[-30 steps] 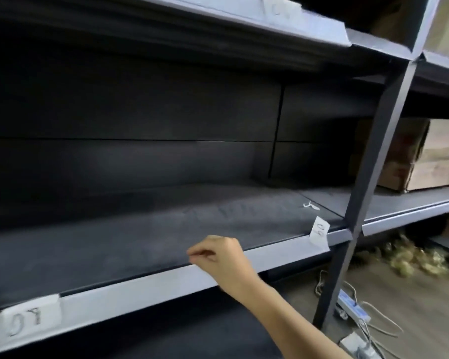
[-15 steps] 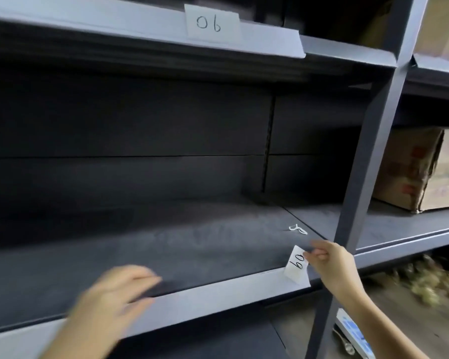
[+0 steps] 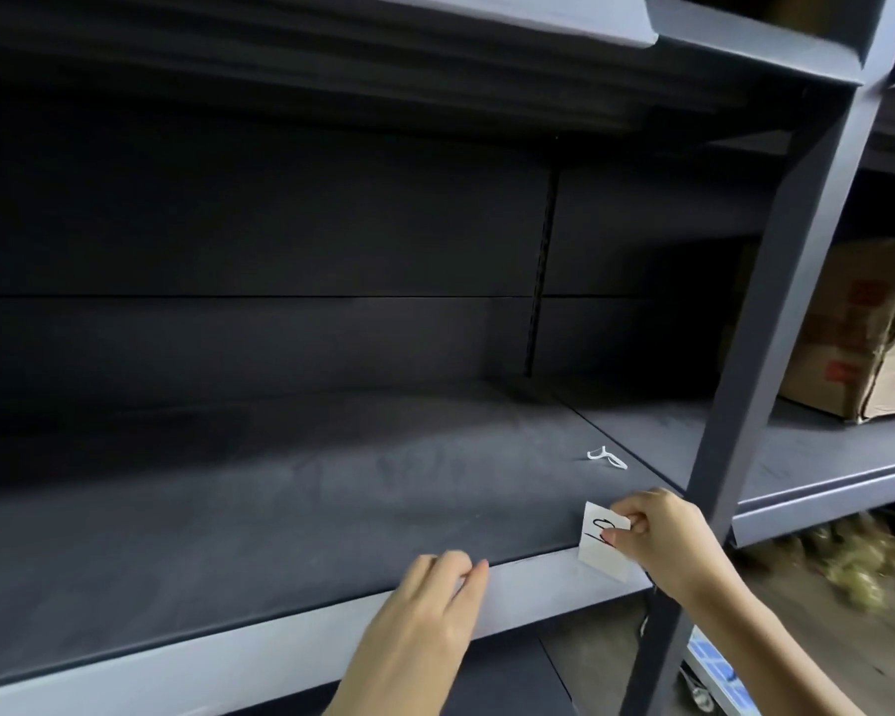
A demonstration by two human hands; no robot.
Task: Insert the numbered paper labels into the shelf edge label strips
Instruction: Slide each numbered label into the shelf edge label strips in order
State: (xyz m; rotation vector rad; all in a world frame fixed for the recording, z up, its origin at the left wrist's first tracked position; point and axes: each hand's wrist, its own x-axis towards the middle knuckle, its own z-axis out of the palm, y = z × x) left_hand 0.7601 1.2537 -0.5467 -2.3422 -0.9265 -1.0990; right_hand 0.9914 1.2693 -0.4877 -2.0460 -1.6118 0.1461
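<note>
The dark shelf stands bare but for a small white plastic clip near its right end. Along its near edge runs the pale label strip. The left hand, blurred in mid-swing half a second ago, now rests on that strip, fingers loosely curled and holding nothing. The right hand pinches the numbered paper label, tilted against the strip's right end; it looks half-seated, so pressing it in seems next.
</note>
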